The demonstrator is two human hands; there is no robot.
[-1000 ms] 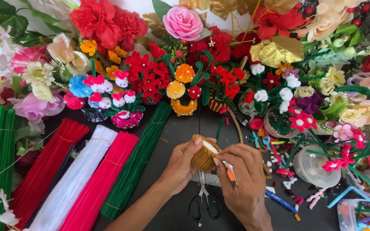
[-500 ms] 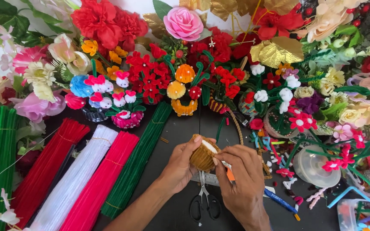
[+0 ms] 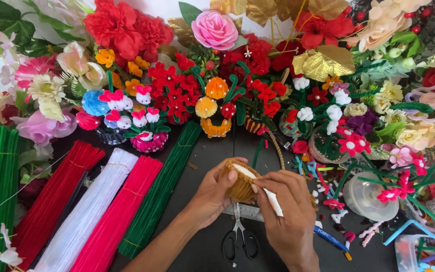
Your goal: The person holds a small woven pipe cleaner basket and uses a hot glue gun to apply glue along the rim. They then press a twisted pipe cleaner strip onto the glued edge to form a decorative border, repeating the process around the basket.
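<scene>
Lower centre of frame: left hand (image 3: 212,194) cups a small tan fuzzy basket (image 3: 238,185), fingers curled shut around its side. Right hand (image 3: 288,214) comes in from lower right, fingers pinched on a white stick (image 3: 270,196) whose tip lies across the basket rim. Scissors (image 3: 237,239) lie just below.
</scene>
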